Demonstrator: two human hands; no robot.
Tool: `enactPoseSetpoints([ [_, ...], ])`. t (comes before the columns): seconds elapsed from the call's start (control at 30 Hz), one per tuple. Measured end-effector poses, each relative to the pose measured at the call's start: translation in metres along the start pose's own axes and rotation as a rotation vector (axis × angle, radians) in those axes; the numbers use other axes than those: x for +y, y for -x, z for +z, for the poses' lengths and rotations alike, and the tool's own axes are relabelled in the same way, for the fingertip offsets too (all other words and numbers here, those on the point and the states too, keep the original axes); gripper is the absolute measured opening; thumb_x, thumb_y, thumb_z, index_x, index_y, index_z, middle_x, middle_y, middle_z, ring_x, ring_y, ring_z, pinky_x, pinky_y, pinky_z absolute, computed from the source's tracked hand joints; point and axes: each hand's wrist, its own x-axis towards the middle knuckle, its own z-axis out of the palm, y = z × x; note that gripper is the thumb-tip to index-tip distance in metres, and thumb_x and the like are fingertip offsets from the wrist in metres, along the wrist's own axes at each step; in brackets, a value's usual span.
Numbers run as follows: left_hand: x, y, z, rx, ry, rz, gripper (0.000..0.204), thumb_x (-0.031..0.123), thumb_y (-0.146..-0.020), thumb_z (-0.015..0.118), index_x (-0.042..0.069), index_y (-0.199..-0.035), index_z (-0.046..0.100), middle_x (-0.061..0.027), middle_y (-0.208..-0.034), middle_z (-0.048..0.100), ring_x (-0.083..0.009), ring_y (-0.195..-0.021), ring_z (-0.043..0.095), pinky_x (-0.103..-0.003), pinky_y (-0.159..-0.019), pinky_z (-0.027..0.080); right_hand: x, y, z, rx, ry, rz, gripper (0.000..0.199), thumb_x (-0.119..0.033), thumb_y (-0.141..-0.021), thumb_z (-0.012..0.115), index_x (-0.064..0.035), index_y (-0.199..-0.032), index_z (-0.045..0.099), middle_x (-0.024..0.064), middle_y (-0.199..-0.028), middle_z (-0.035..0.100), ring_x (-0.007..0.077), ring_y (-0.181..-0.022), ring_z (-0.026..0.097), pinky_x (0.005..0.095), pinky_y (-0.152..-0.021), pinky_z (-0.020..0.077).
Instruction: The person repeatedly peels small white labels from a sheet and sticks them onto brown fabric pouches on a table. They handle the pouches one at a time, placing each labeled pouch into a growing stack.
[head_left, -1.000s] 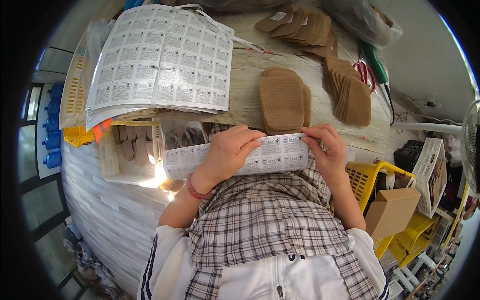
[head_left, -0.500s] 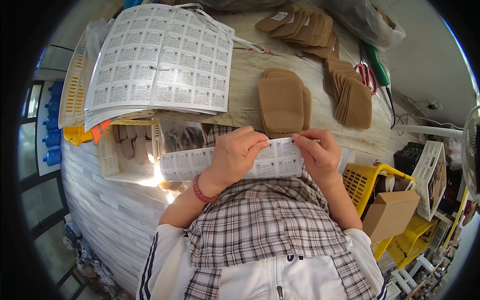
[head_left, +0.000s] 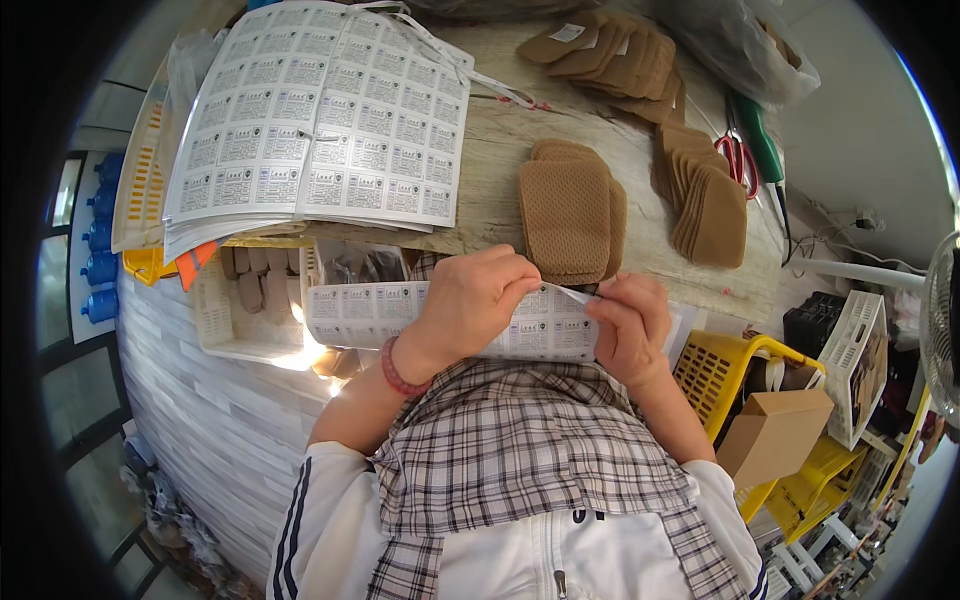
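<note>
My left hand [head_left: 470,305] is closed, pinching the upper edge of a strip of white printed labels [head_left: 365,308] in front of my lap. The strip runs out to the left past my left wrist. My right hand [head_left: 632,325], also closed, grips its right end, where a corner bends up between the two hands. Just beyond my fingers, a small stack of brown, dotted-texture pads [head_left: 565,220] lies at the table's near edge. Farther right, more brown pads are fanned out in a row [head_left: 690,175]; several at the far end [head_left: 600,55] bear white labels.
A thick pile of label sheets [head_left: 320,120] covers the table's left side. Red-handled scissors [head_left: 737,165] and a green-handled tool [head_left: 757,140] lie at the right. Below stand a white crate [head_left: 212,335] on the left and a yellow basket [head_left: 705,375] with a cardboard box [head_left: 775,435] on the right.
My right hand has drawn down and slightly toward me, and the strip's right corner now bends up. My left hand stays nearly in place, still pinching the strip.
</note>
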Motion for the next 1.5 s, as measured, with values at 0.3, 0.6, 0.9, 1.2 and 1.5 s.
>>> enactPoseSetpoints([
  [0.3, -0.005, -0.011, -0.006, -0.129, 0.027, -0.144, 0.008, 0.01, -0.086, 0.068, 0.002, -0.088, 0.071, -0.0095, -0.081, 0.066, -0.0253, -0.073, 0.064, -0.034, -0.065, 0.049, -0.021, -0.009, -0.017, 0.079, -0.266, 0.12, 0.008, 0.002, -0.088, 0.063, -0.0059, -0.09, 0.064, 0.0086, -0.102, 0.059, 0.0238, -0.088, 0.059, 0.037, -0.083, 0.0529],
  [0.6, -0.007, -0.016, 0.01, -0.005, -0.206, 0.311, 0.011, 0.004, -0.082, 0.058, -0.003, -0.087, 0.064, -0.0221, -0.118, 0.061, -0.0406, -0.123, 0.054, -0.05, -0.102, 0.044, 0.049, -0.057, 0.01, 0.098, -0.387, 0.617, 0.002, -0.002, -0.099, 0.061, -0.0015, -0.097, 0.059, 0.003, -0.09, 0.06, 0.0096, -0.081, 0.054, 0.0221, -0.075, 0.0458],
  [0.9, -0.015, -0.014, 0.018, -0.045, -0.174, 0.289, 0.01, 0.006, -0.085, 0.063, -0.003, -0.085, 0.06, -0.0259, -0.13, 0.058, -0.0427, -0.132, 0.049, -0.054, -0.113, 0.037, 0.057, -0.062, 0.027, -0.045, -0.578, 0.834, 0.003, -0.004, -0.097, 0.064, -0.001, -0.097, 0.062, -0.0013, -0.084, 0.061, 0.0055, -0.079, 0.053, 0.0216, -0.071, 0.0448],
  [1.2, -0.018, -0.014, 0.022, -0.059, -0.148, 0.283, 0.009, 0.005, -0.086, 0.061, -0.004, -0.085, 0.06, -0.0273, -0.131, 0.057, -0.0431, -0.133, 0.048, -0.051, -0.113, 0.039, 0.059, -0.053, 0.049, -0.092, -0.299, 0.825, 0.006, -0.006, -0.095, 0.066, -0.0001, -0.095, 0.064, 0.0056, -0.08, 0.066, 0.0115, -0.074, 0.057, 0.0278, -0.069, 0.0478],
  [1.5, -0.016, -0.015, 0.022, -0.057, -0.118, 0.265, 0.007, 0.002, -0.083, 0.058, -0.004, -0.082, 0.06, -0.0282, -0.131, 0.057, -0.0433, -0.133, 0.048, -0.049, -0.109, 0.042, 0.059, -0.049, 0.05, -0.084, -0.253, 0.797, 0.006, -0.006, -0.094, 0.067, 0.0, -0.095, 0.064, 0.0081, -0.08, 0.067, 0.0168, -0.073, 0.06, 0.0307, -0.069, 0.0483],
])
